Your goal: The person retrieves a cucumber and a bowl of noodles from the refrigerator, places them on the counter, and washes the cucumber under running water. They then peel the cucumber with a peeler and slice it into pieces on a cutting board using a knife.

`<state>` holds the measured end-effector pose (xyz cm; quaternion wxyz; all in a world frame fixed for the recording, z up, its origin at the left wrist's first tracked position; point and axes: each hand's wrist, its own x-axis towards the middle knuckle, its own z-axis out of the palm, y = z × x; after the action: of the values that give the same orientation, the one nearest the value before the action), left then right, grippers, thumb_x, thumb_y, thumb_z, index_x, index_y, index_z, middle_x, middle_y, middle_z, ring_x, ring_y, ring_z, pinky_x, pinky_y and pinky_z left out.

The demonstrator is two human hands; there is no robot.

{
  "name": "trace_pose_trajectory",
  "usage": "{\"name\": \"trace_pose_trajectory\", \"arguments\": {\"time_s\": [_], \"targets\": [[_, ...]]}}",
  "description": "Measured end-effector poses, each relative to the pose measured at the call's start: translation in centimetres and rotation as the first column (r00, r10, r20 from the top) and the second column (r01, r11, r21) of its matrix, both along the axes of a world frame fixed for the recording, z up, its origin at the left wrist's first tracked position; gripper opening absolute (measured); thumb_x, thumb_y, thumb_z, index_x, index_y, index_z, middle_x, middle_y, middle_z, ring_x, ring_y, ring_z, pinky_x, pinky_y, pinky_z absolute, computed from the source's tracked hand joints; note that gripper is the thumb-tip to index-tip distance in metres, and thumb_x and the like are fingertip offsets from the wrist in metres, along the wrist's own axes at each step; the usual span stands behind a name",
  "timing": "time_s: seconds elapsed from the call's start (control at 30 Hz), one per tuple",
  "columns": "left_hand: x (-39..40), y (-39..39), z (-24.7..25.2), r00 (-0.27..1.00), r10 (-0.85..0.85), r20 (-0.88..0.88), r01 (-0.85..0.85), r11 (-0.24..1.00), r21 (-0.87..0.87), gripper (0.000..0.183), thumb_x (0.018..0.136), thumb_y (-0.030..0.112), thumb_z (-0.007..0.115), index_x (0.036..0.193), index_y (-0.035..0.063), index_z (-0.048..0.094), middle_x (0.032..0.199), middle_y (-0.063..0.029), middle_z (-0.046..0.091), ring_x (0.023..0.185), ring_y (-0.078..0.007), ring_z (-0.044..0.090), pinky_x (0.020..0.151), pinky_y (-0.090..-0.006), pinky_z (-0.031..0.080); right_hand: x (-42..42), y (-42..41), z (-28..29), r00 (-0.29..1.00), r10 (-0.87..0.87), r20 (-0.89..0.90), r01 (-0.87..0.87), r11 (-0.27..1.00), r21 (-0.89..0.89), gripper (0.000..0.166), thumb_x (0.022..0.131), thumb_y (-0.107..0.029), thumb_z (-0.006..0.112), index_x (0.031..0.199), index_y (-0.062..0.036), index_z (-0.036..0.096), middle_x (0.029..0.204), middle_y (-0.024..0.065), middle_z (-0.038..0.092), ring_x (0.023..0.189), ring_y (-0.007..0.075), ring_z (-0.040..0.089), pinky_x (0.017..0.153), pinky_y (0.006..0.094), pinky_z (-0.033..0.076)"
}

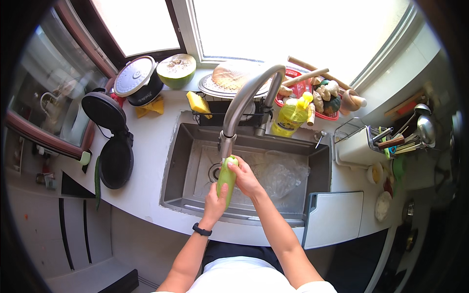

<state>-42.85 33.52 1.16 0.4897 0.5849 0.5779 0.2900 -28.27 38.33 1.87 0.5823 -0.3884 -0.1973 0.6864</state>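
Observation:
Both hands grip a long pale-green gourd (226,180), perhaps a zucchini, over the sink (318,172). My left hand (214,202) wraps its lower part. My right hand (246,177) closes on the upper end, with the thumb on top. Right above that end is the spout of the metal faucet (238,99); a little water seems to run from it. On the sink floor, right of my hands, lies a crumpled clear plastic bag (287,177). The drain (214,172) is partly hidden behind the gourd.
Left stands an opened black electric griddle (116,161) beside a cucumber (97,183). Behind the sink are a yellow sponge (199,104), a bottle of yellow dish soap (289,119) and a red basket (331,116). A cutting board (335,218) overlaps the right front corner near a utensil holder (359,146).

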Motion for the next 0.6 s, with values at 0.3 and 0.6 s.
{"name": "trace_pose_trajectory", "arguments": {"time_s": [0.3, 0.6], "targets": [[0.8, 0.5, 2.4, 0.809, 0.305, 0.502, 0.040, 0.824, -0.565, 0.062, 0.098, 0.062, 0.036, 0.106, 0.0042, 0.058, 0.073, -0.0096, 0.063, 0.057, -0.0206, 0.064, 0.042, -0.0281, 0.050, -1.4, 0.6, -3.0, 0.984, 0.026, 0.178, -0.007, 0.995, -0.104, 0.042, 0.098, -0.045, 0.056, 0.116, -0.0075, 0.050, 0.082, 0.0023, 0.061, 0.064, 0.0108, 0.057, 0.058, 0.0272, 0.048], [-1.1, 2.5, -0.8, 0.946, 0.151, 0.286, 0.010, 0.871, -0.491, 0.080, 0.097, 0.069, 0.021, 0.109, 0.0005, 0.059, 0.084, -0.0124, 0.066, 0.068, -0.0233, 0.068, 0.045, -0.0297, 0.053, -2.8, 1.1, -2.3, 0.940, 0.067, 0.335, -0.040, 0.995, -0.088, 0.041, 0.098, -0.038, 0.058, 0.118, -0.0032, 0.052, 0.099, 0.0086, 0.061, 0.090, 0.0157, 0.059, 0.079, 0.0322, 0.050]]}}
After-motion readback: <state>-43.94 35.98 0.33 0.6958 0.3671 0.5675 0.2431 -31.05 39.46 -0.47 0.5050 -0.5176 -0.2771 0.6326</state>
